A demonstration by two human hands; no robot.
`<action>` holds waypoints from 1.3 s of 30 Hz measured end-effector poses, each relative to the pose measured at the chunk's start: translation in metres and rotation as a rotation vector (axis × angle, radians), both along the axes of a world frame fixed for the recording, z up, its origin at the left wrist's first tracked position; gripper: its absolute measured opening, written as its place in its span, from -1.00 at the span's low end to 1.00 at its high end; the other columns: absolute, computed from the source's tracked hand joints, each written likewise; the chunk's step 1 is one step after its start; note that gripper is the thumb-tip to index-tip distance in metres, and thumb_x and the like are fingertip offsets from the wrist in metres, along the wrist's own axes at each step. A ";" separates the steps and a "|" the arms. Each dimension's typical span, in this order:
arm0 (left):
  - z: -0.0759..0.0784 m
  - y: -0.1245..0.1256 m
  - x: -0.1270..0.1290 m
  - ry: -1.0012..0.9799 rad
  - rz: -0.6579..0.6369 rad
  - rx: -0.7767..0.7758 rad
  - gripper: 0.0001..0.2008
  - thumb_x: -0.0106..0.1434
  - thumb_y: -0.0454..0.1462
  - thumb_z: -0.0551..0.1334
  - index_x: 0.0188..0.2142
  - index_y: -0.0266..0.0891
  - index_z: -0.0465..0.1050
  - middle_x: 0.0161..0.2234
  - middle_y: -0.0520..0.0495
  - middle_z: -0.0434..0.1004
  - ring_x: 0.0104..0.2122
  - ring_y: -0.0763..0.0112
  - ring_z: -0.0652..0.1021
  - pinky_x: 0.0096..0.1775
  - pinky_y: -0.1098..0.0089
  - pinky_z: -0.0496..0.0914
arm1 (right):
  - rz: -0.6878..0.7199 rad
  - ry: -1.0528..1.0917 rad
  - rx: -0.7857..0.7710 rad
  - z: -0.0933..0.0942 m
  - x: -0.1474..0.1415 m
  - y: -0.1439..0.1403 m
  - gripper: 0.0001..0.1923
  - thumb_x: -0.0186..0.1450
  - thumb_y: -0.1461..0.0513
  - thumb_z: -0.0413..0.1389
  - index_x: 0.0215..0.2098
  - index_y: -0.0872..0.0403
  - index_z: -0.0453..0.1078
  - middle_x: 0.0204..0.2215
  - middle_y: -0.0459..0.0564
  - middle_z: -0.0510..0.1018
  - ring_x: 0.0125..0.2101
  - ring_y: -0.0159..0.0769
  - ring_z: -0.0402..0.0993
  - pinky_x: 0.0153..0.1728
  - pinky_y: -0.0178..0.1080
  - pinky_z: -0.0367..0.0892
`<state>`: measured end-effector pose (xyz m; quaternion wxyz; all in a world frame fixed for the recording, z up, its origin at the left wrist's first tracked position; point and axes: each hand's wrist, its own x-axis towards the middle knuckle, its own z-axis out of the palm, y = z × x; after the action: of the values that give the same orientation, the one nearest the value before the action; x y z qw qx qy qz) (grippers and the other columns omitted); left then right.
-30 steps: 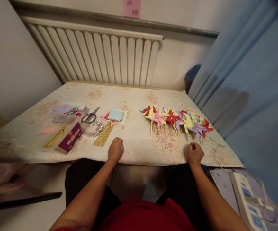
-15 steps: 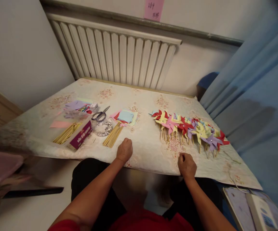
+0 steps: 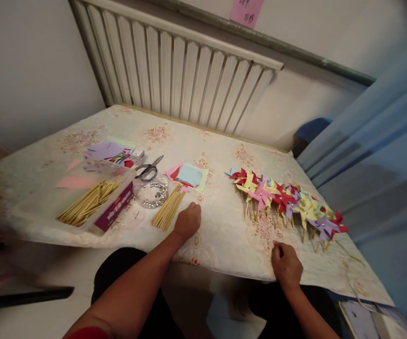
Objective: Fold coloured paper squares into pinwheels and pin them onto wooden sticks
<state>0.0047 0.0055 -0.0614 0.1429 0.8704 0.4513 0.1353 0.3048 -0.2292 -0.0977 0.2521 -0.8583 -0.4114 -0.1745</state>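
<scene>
White radiator fins [image 3: 175,66] back a table [image 3: 220,221] under a pale patterned cloth. At its near edge the left hand [image 3: 188,221] rests knuckles-up, fingers curled with nothing in them, just beside a loose bundle of wooden sticks [image 3: 168,210]. The right hand [image 3: 287,264] sits at the cloth's front edge, loosely closed, whether it pinches anything cannot be told. A row of paper pinwheels [image 3: 288,200] lies just beyond it; bare cloth lies between the hands.

Fingertips of right hand [image 3: 287,266] curled under, grip unreadable; pink note [image 3: 246,10] cut by top edge (writing too small); bench [image 3: 220,235] left end blurred.
</scene>
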 end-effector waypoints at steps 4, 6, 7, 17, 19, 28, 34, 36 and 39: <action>0.000 0.003 0.008 -0.063 0.007 -0.063 -0.77 0.38 -0.31 -0.04 -0.22 -0.22 0.38 -0.18 -0.16 0.45 -0.30 0.32 0.49 -0.30 0.33 0.27 | 0.073 0.049 0.003 0.002 -0.003 0.003 -0.67 0.24 0.05 -0.02 -0.29 0.05 0.49 -0.30 0.17 0.61 -0.32 -0.04 0.52 -0.32 -0.10 0.34; 0.002 0.005 0.011 -0.101 -0.001 -0.118 -0.80 0.35 -0.33 -0.01 -0.23 -0.22 0.39 -0.19 -0.15 0.47 -0.29 0.33 0.49 -0.29 0.34 0.27 | 0.148 0.130 -0.003 0.008 -0.012 0.018 -0.69 0.24 0.05 0.00 -0.30 0.05 0.48 -0.35 0.14 0.61 -0.36 -0.06 0.51 -0.28 -0.10 0.36; 0.004 0.006 0.013 -0.120 -0.007 -0.149 -0.81 0.34 -0.35 0.01 -0.23 -0.22 0.40 -0.19 -0.15 0.48 -0.29 0.33 0.49 -0.29 0.34 0.27 | 0.189 0.175 0.001 0.012 -0.018 0.031 -0.70 0.24 0.06 0.00 -0.31 0.04 0.48 -0.36 0.12 0.61 -0.38 -0.09 0.50 -0.27 -0.10 0.36; 0.001 0.013 0.011 -0.287 -0.111 -0.251 -0.77 0.31 -0.37 0.00 -0.34 -0.26 0.43 -0.29 -0.19 0.53 -0.27 0.30 0.48 -0.20 0.31 0.31 | 0.618 0.308 -0.023 0.068 -0.113 0.237 -0.80 0.21 0.20 0.00 -0.43 0.08 0.44 -0.51 -0.07 0.51 -0.48 -0.31 0.38 -0.37 -0.27 0.26; 0.001 0.013 0.012 -0.313 -0.117 -0.270 -0.76 0.30 -0.37 0.00 -0.36 -0.26 0.43 -0.31 -0.18 0.53 -0.29 0.31 0.48 -0.21 0.31 0.32 | 0.680 0.278 -0.050 0.073 -0.125 0.269 -0.83 0.19 0.24 0.01 -0.40 0.08 0.44 -0.46 -0.05 0.53 -0.44 -0.31 0.39 -0.32 -0.27 0.28; 0.007 0.018 0.010 -0.421 -0.112 -0.322 -0.78 0.24 -0.41 0.02 -0.44 -0.24 0.39 -0.38 -0.12 0.53 -0.36 0.37 0.43 -0.24 0.33 0.33 | 0.842 0.028 -0.204 0.065 -0.161 0.336 -0.64 0.20 0.23 0.16 -0.03 0.12 0.41 -0.11 0.12 0.53 -0.07 -0.12 0.39 0.04 -0.08 0.26; 0.012 0.018 0.007 -0.404 -0.076 -0.345 -0.76 0.25 -0.40 0.01 -0.46 -0.24 0.39 -0.40 -0.15 0.50 -0.38 0.35 0.42 -0.25 0.29 0.30 | 0.813 -0.033 -0.285 0.062 -0.173 0.347 -0.69 0.24 0.15 0.19 -0.09 0.12 0.42 -0.15 0.12 0.53 -0.09 -0.14 0.37 0.00 -0.12 0.25; 0.013 0.018 0.007 -0.401 -0.071 -0.347 -0.76 0.25 -0.41 0.01 -0.46 -0.24 0.39 -0.41 -0.16 0.49 -0.39 0.34 0.41 -0.25 0.29 0.29 | 0.804 -0.045 -0.298 0.062 -0.175 0.348 -0.71 0.24 0.16 0.18 -0.11 0.12 0.42 -0.17 0.11 0.53 -0.11 -0.14 0.37 -0.02 -0.14 0.26; 0.013 0.018 0.007 -0.404 -0.066 -0.340 -0.75 0.26 -0.40 0.01 -0.46 -0.24 0.40 -0.40 -0.17 0.50 -0.39 0.34 0.41 -0.27 0.28 0.28 | 0.784 -0.050 -0.338 0.062 -0.175 0.350 -0.72 0.23 0.18 0.18 -0.12 0.14 0.43 -0.18 0.14 0.53 -0.13 -0.12 0.36 -0.04 -0.13 0.26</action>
<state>0.0119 0.0236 -0.0489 0.3789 0.8034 0.4012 0.2238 0.1297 0.1207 -0.0358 0.1452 -0.6616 -0.7355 -0.0165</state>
